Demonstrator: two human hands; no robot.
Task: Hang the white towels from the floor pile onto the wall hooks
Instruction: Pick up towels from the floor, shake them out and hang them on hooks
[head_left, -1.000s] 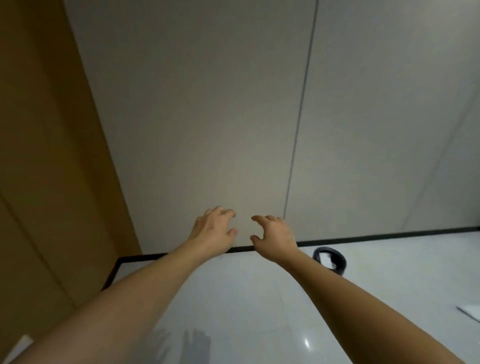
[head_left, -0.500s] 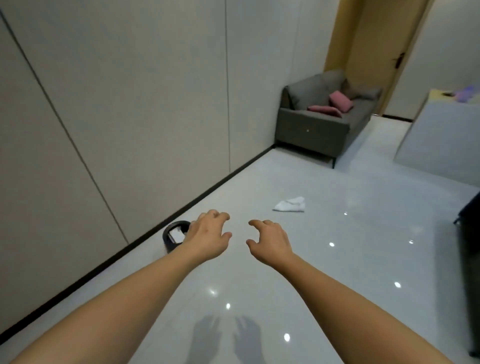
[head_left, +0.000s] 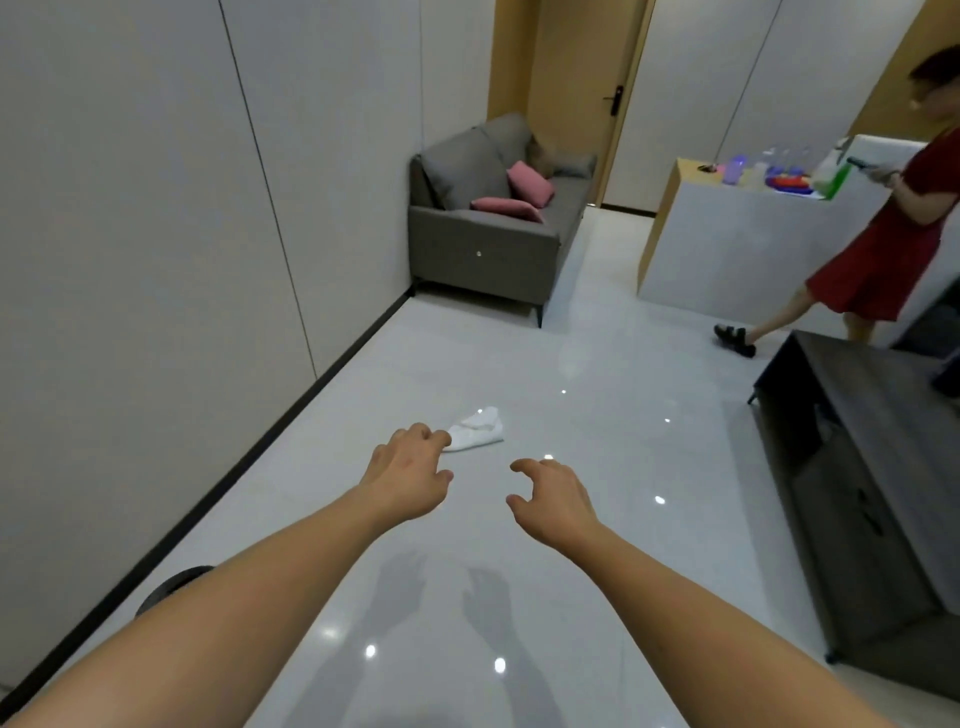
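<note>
A crumpled white towel lies on the glossy light floor ahead of me, a little way out from the left wall. My left hand is stretched forward in the air with loosely curled fingers and holds nothing; in the picture its fingertips overlap the towel's near edge. My right hand is held out beside it, also loosely curled and holding nothing. No wall hooks are in view.
A panelled wall runs along the left with a black skirting. A dark round object sits on the floor by my left forearm. Grey sofa at the far end, dark low cabinet on the right, a person in red by a counter.
My view has swung right, from the bare wall to the room. The towel now lies closer and nearer the centre. Both hands stay outstretched and hold nothing.
</note>
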